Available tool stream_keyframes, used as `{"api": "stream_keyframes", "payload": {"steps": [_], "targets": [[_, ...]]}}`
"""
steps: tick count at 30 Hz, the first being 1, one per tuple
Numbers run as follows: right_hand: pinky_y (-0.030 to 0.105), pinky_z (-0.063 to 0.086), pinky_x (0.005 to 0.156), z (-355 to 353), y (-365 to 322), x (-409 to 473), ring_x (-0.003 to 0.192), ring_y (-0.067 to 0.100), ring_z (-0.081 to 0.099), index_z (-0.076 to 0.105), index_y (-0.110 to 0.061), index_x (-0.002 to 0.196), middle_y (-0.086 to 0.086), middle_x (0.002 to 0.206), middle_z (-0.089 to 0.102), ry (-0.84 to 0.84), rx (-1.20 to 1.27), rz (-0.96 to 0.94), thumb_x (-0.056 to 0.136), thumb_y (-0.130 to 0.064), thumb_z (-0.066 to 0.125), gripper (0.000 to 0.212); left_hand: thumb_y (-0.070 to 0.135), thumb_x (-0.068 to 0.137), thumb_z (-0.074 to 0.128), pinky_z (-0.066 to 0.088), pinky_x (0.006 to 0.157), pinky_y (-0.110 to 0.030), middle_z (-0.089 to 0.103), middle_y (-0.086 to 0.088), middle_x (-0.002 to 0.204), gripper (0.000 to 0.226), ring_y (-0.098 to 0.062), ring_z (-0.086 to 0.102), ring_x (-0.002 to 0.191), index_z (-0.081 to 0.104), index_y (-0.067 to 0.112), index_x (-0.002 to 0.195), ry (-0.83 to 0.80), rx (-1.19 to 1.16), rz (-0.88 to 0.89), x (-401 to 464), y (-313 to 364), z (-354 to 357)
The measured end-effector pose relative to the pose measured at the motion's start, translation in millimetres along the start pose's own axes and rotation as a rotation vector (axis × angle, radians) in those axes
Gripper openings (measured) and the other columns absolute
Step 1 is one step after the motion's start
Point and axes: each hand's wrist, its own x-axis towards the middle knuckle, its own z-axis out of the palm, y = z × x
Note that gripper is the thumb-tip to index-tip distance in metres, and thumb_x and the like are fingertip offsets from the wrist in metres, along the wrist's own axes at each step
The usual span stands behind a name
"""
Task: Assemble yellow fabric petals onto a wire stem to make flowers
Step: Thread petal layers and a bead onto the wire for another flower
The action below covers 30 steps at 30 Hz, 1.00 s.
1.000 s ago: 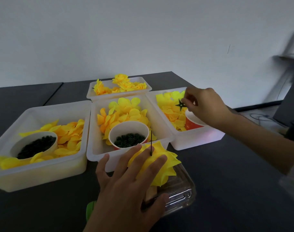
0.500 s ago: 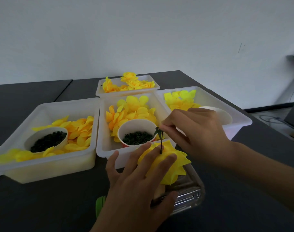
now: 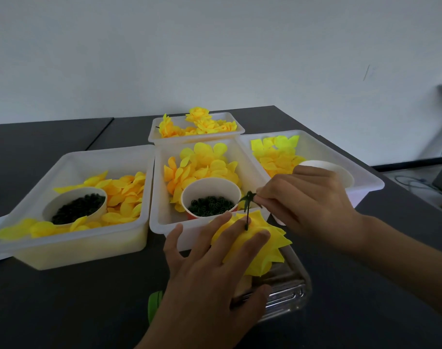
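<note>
A stack of yellow fabric petals (image 3: 265, 250) lies over a clear plastic box (image 3: 288, 290). A thin dark wire stem (image 3: 247, 217) stands up through the petals' middle. My left hand (image 3: 215, 273) presses flat on the petals, with the stem between two straight fingers. My right hand (image 3: 305, 205) pinches a small green star-shaped calyx (image 3: 249, 197) at the top of the stem.
Four white bins sit on the dark table: left bin (image 3: 71, 248) with petals and a cup of green rings, middle bin (image 3: 164, 220) with petals and a cup, right bin (image 3: 368, 185) with petals, far bin (image 3: 197, 137) with finished flowers. A green object (image 3: 154, 306) peeks out beside my left wrist.
My right hand came back from the right bin with the green calyx and brought it to the tip of the stem. My left hand stayed pressed on the petals.
</note>
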Motion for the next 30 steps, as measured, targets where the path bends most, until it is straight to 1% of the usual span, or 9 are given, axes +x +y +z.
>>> {"api": "stream_keyframes", "payload": {"steps": [3, 6, 9, 11, 16, 21, 24, 27, 30], "targets": [[0.037, 0.043, 0.048, 1, -2, -4, 0.05, 0.027, 0.049, 0.068, -0.001, 0.075, 0.009, 0.066, 0.063, -0.008, 0.061, 0.017, 0.09, -0.01, 0.066, 0.017, 0.064, 0.08, 0.044, 0.014, 0.105, -0.054, 0.049, 0.014, 0.143, 0.059, -0.015, 0.042, 0.137, 0.046, 0.045, 0.135, -0.008, -0.009, -0.009, 0, 1, 0], [0.036, 0.046, 0.053, 1, -8, -4, 0.054, 0.028, 0.057, 0.067, 0.001, 0.077, 0.009, 0.07, 0.066, 0.022, 0.147, 0.114, 0.09, -0.01, 0.062, 0.017, 0.065, 0.081, 0.042, 0.012, 0.105, -0.053, 0.049, 0.014, 0.144, 0.058, -0.015, 0.041, 0.138, 0.045, 0.045, 0.135, -0.017, -0.007, -0.012, 1, 1, -1], [0.021, 0.044, 0.059, 0, -13, -2, 0.061, 0.019, 0.061, 0.065, 0.0, 0.079, 0.001, 0.069, 0.067, 0.052, 0.222, 0.251, 0.092, -0.014, 0.058, 0.02, 0.065, 0.081, 0.042, 0.012, 0.105, -0.053, 0.049, 0.014, 0.144, 0.058, -0.015, 0.041, 0.138, 0.045, 0.045, 0.135, -0.021, -0.008, -0.016, 0, 1, -1], [0.019, 0.044, 0.061, 0, -14, 0, 0.063, 0.015, 0.061, 0.063, 0.0, 0.08, -0.001, 0.07, 0.067, 0.053, 0.255, 0.287, 0.092, -0.013, 0.059, 0.017, 0.065, 0.081, 0.042, 0.012, 0.105, -0.053, 0.049, 0.014, 0.143, 0.058, -0.015, 0.041, 0.138, 0.045, 0.045, 0.135, -0.022, -0.006, -0.016, 0, 1, 0], [0.03, 0.046, 0.06, 0, -16, 4, 0.064, 0.023, 0.065, 0.063, 0.001, 0.079, 0.002, 0.07, 0.067, 0.06, 0.25, 0.261, 0.09, -0.011, 0.059, 0.017, 0.065, 0.081, 0.042, 0.012, 0.105, -0.052, 0.049, 0.015, 0.143, 0.057, -0.015, 0.041, 0.138, 0.045, 0.045, 0.135, -0.017, -0.007, -0.018, 0, 1, 0], [0.032, 0.044, 0.056, 4, -20, 7, 0.059, 0.027, 0.064, 0.064, 0.002, 0.075, 0.008, 0.07, 0.067, 0.053, 0.244, 0.257, 0.093, -0.015, 0.054, 0.026, 0.065, 0.081, 0.043, 0.012, 0.106, -0.052, 0.048, 0.016, 0.143, 0.057, -0.014, 0.04, 0.138, 0.046, 0.045, 0.135, -0.017, -0.02, -0.024, 0, 2, 1], [0.03, 0.045, 0.06, 3, -22, 6, 0.064, 0.027, 0.066, 0.066, 0.001, 0.074, 0.009, 0.072, 0.068, 0.066, 0.224, 0.238, 0.09, -0.012, 0.056, 0.023, 0.065, 0.081, 0.042, 0.013, 0.106, -0.052, 0.048, 0.016, 0.143, 0.057, -0.015, 0.041, 0.138, 0.046, 0.045, 0.134, -0.01, -0.028, -0.023, 0, 2, 1], [0.027, 0.046, 0.065, 2, -23, 6, 0.072, 0.023, 0.063, 0.067, 0.001, 0.075, 0.011, 0.075, 0.07, 0.082, 0.193, 0.207, 0.091, -0.012, 0.057, 0.024, 0.066, 0.082, 0.042, 0.011, 0.106, -0.051, 0.047, 0.017, 0.144, 0.056, -0.014, 0.04, 0.139, 0.044, 0.046, 0.134, -0.008, -0.037, -0.025, -1, 2, 1], [0.017, 0.041, 0.07, 2, -24, 5, 0.076, 0.02, 0.057, 0.067, 0.003, 0.079, 0.014, 0.079, 0.07, 0.077, 0.177, 0.209, 0.092, -0.014, 0.054, 0.024, 0.066, 0.081, 0.042, 0.01, 0.107, -0.051, 0.045, 0.018, 0.145, 0.057, -0.013, 0.038, 0.14, 0.044, 0.046, 0.134, -0.014, -0.025, -0.029, -1, 1, 2]]}}
